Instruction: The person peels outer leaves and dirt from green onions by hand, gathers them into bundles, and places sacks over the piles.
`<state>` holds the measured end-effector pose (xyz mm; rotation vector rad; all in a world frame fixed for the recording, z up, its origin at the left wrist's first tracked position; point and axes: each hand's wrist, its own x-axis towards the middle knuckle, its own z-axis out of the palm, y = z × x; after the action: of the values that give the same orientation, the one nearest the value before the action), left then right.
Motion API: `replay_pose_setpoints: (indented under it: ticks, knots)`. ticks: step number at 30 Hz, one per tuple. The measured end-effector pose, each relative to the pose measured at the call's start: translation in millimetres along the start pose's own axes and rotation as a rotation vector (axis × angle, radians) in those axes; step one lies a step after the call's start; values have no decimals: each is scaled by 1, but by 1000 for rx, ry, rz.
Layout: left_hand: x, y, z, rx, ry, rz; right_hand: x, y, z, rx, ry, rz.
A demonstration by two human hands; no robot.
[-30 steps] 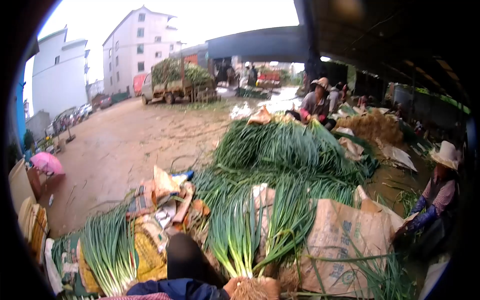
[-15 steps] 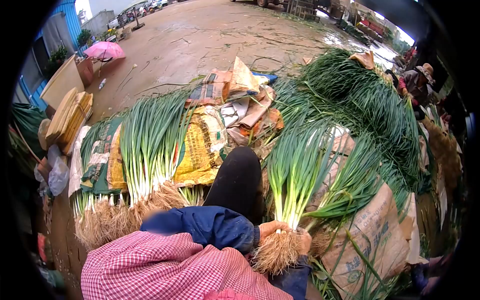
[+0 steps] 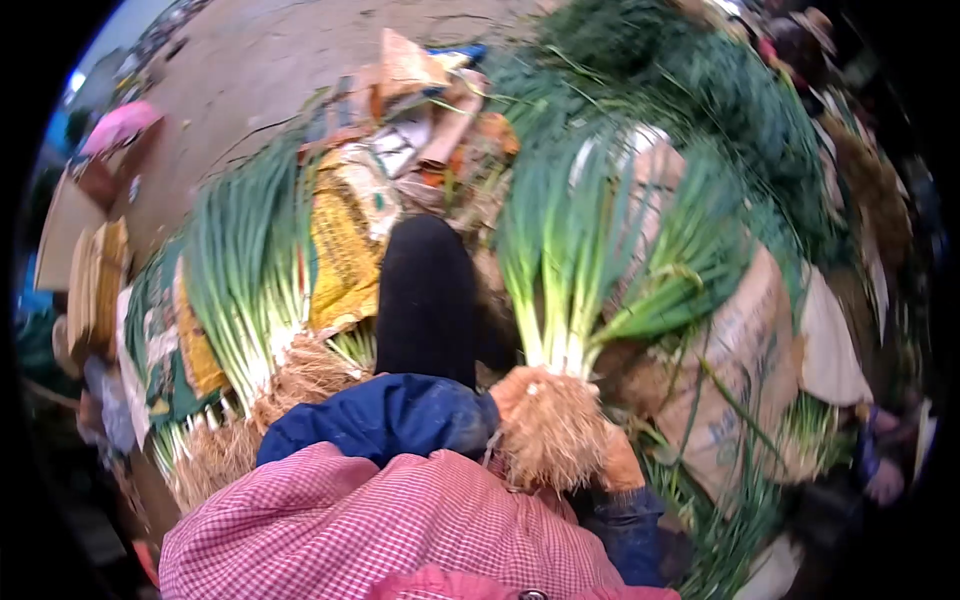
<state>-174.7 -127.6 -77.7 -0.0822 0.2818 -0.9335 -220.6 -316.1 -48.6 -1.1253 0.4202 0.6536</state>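
Note:
A bunch of green onions [image 3: 562, 310] stands in front of me, white stems low and green leaves fanned away from me. My left hand [image 3: 512, 394] is closed round the left side of the stems, just above the pale, shaggy roots [image 3: 550, 432]. Against the right side of these roots is my right hand [image 3: 620, 464]; its fingers are hidden behind them. A looser group of green onions [image 3: 690, 290] leans to the right of the bunch, over a printed brown sack [image 3: 735, 375].
More green onions [image 3: 245, 270] lie in a row at left, beside a yellow sack [image 3: 345, 265]. A large heap of green leaves [image 3: 740, 110] fills the back right, where another person [image 3: 795, 50] sits. At far left are a pink umbrella [image 3: 120, 127] and folded cardboard [image 3: 97, 290].
The view has tilted and shifted, with some blur. The roots of the held bunch now show more fully, and my right hand sits lower beside them. My left hand keeps its hold.

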Motion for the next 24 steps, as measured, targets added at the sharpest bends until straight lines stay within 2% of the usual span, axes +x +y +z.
replay_pose_setpoints:
  ticks: [1,2,3,4,6,7,8,9,10,11,12,14,16,17,19,21,22,24]
  knots:
    - [-3,-4,7,33,-1,55,-11,-3,-12,-129,-23,22]
    - [-5,-9,15,65,-1,111,-28,-10,-16,-95,-26,24]
    - [-8,-14,22,98,2,166,-41,-9,-37,-179,34,-33]
    - [-5,-4,13,-47,43,44,-61,-31,-31,-107,132,-190]
    - [-12,4,-1,8,14,15,-102,-48,-83,160,376,-407]
    - [-16,4,-3,77,91,81,-109,-53,-108,-139,431,-498]
    - [-15,7,-6,60,-16,38,-105,-58,-120,-658,646,-404]
    - [-16,9,-6,54,-33,-13,-104,-55,-116,-1239,832,-270]
    - [-15,12,-6,50,-53,-59,-92,-50,-116,-1350,846,-283]
    - [-16,14,-13,170,62,28,-80,-45,-116,-1462,865,-295]
    - [-16,11,-5,209,84,30,-61,-45,-113,-1095,729,-470]
    - [-19,7,16,256,99,-62,-18,-52,-88,-846,679,-504]
    - [-28,8,35,335,200,-13,35,-66,-89,-951,876,-783]
    - [-35,8,46,366,244,36,48,-93,-74,-837,955,-709]
    - [-50,14,67,373,193,105,121,-116,-102,-899,1218,-729]
    - [-65,24,85,360,97,175,168,-113,-153,-838,995,-612]
    - [-73,31,95,361,35,208,166,-123,-158,-595,571,-403]
    - [-87,47,107,388,-27,290,133,-127,-183,-380,601,-432]
